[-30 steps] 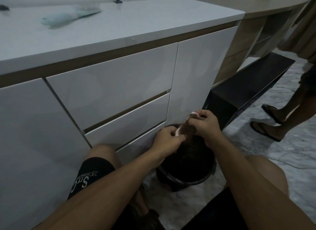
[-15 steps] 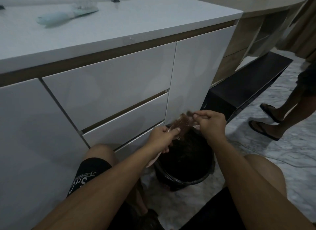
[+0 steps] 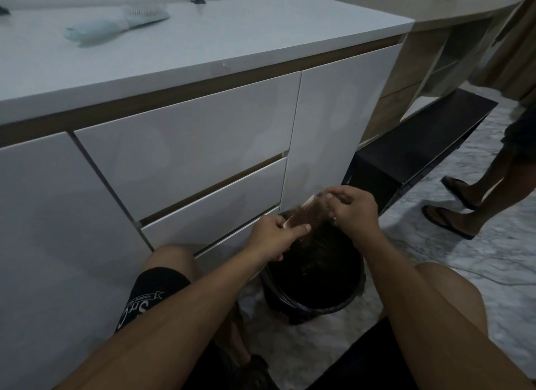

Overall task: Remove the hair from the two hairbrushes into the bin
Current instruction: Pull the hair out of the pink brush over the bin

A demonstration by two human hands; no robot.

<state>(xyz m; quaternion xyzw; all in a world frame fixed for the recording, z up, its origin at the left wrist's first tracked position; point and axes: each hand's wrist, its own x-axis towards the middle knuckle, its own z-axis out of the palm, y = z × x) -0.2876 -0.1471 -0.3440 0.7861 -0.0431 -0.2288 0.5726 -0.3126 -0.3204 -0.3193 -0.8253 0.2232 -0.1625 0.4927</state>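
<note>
I crouch over a black bin [image 3: 314,305] on the floor by the cabinet. My left hand [image 3: 274,234] grips the handle end of a pale hairbrush [image 3: 306,212] matted with brown hair, held tilted above the bin's mouth. My right hand [image 3: 349,208] pinches the hair at the brush's upper end with its fingertips. Dark hair lies inside the bin. A second, light blue hairbrush [image 3: 116,24] rests on the white countertop [image 3: 220,38] at the far left, out of reach of both hands.
White cabinet drawers [image 3: 185,157] stand right behind the bin. A black low bench [image 3: 417,145] sits to the right. Another person's legs in sandals [image 3: 455,206] stand on the marble floor at the right. My knees flank the bin.
The brush has been raised and tilted more upright over the bin. My right hand moved from clasping the brush head to pinching hair at its top end.
</note>
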